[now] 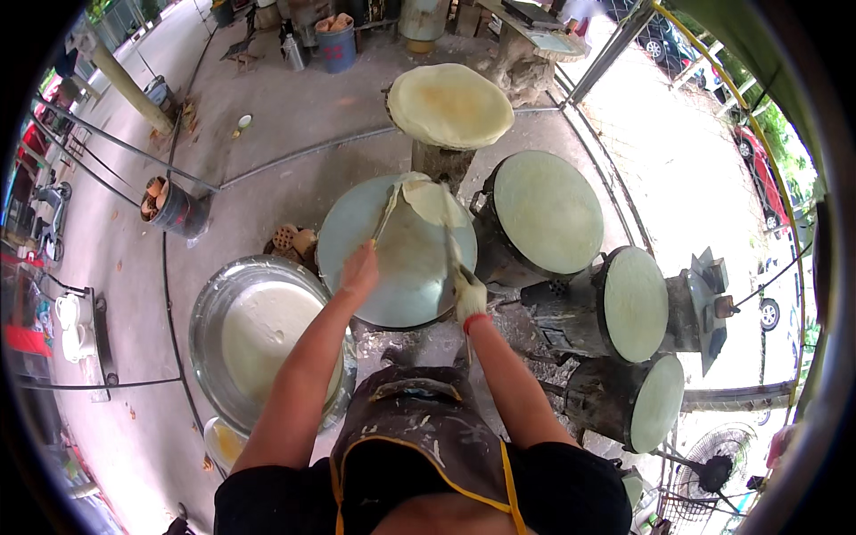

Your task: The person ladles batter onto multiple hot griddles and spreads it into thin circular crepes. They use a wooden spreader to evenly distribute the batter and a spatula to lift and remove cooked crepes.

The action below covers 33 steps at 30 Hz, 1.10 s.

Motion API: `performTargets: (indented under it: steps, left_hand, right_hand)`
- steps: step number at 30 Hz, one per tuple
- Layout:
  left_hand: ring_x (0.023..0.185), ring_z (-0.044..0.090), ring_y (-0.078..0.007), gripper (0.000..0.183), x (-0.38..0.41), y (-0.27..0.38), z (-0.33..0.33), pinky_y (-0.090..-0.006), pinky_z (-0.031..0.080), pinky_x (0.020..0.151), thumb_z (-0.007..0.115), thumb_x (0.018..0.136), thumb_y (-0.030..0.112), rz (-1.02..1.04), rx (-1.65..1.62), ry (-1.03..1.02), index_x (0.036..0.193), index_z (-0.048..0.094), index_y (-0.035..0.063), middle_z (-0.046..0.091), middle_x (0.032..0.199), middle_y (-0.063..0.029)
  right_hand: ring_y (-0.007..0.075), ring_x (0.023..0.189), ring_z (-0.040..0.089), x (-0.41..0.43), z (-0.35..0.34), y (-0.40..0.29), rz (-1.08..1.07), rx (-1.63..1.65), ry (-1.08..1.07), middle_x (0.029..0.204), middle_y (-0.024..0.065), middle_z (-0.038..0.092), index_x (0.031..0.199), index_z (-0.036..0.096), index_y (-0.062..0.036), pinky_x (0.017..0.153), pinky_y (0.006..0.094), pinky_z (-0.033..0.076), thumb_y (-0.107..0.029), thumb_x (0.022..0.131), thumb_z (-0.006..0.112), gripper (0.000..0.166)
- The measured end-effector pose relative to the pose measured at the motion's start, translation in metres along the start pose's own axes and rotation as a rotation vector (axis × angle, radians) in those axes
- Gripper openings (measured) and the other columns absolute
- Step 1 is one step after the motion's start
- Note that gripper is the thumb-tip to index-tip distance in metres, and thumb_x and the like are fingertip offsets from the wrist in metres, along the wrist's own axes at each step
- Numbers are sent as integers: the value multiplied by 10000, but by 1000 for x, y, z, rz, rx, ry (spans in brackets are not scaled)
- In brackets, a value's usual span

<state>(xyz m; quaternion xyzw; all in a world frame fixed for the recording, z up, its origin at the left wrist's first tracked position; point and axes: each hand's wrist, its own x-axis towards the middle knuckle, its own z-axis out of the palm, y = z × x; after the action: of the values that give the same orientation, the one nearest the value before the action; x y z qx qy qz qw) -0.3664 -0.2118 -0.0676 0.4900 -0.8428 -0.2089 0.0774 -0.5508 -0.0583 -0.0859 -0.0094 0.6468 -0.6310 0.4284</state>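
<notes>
In front of me is a round flat griddle [401, 267], its metal surface mostly bare. My left hand [361, 269], bare, grips a thin tool whose far end touches a thin pale sheet of cooked batter [431, 200] at the griddle's far edge. A pale glove covers my right hand [470, 294], which is closed around a long-handled tool reaching the same sheet. Beyond the griddle, a stack of round flatbreads [451, 105] rests on a stand. At the left, a large metal basin [208, 374] holds white batter [267, 334].
Several more griddles coated with pale batter stand on stoves to the right, the nearest [548, 210] beside mine. Perforated briquettes [286, 237] lie behind the basin. A bucket of briquettes [175, 212] is farther left. A standing fan [715, 471] is at the lower right.
</notes>
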Motion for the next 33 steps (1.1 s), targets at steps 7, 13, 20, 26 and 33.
performTargets:
  steps: [7,13,20,26,33]
  left_hand:
    - [794,598,-388,334,-12,-33,-13,-468,486,715,462,818,72,-46,53,38,1139,424,-13,536,946,-226]
    - [850,576,-387,509,-26,-47,-38,-448,484,720,510,780,87,-46,49,74,1275,393,57,492,1030,-231]
    - [864,534,-361,573,-50,-70,-64,-430,469,702,527,757,24,-87,84,106,1301,423,173,440,950,-180]
    - [829,531,-342,544,-72,-96,-59,-422,462,676,494,780,-4,-31,129,183,1282,456,199,425,912,-161]
    - [770,542,-338,554,-110,-100,-71,-435,463,664,486,779,-1,-131,50,146,1284,455,225,430,885,-139]
  right_hand:
    - [143,741,542,-8,49,18,-42,-229,-93,881,83,625,1173,555,13,649,263,440,-203,884,526,362]
    - [165,870,598,6,19,57,-306,-339,198,939,151,645,1118,584,29,832,259,440,-265,874,555,383]
    - [223,635,592,30,16,27,-131,-338,-62,797,152,641,1130,585,-24,602,349,472,-264,861,533,365]
    - [134,595,536,36,58,18,-47,-488,-317,749,69,619,1150,576,-18,536,256,411,-183,861,553,334]
    - [107,587,525,47,29,12,-508,-897,-145,715,30,624,1100,622,-45,528,255,428,-269,852,577,337]
